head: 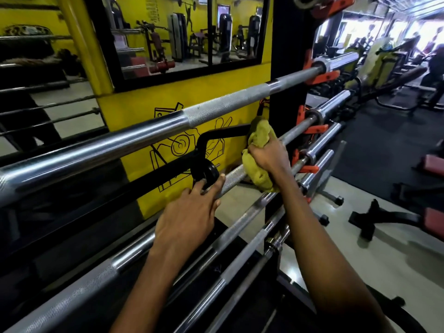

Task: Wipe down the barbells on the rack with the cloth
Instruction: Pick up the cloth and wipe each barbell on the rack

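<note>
Barbell second from top (231,177) lies on the rack (288,68), held in orange hooks (317,128), slanting lower-left to upper-right. Green cloth (258,164) is bunched around it, close to the black upright. Right hand (269,157) is clamped on the cloth, fingers curled over cloth and bar. Left hand (189,217) is on the same bar, just left of the cloth, fingers mostly straight, laid across the knurling. Top bar (134,138) runs above both hands. Lower bars (240,227) sit under the forearms. Yellow wall (144,111) and mirror (187,32) behind.
</note>
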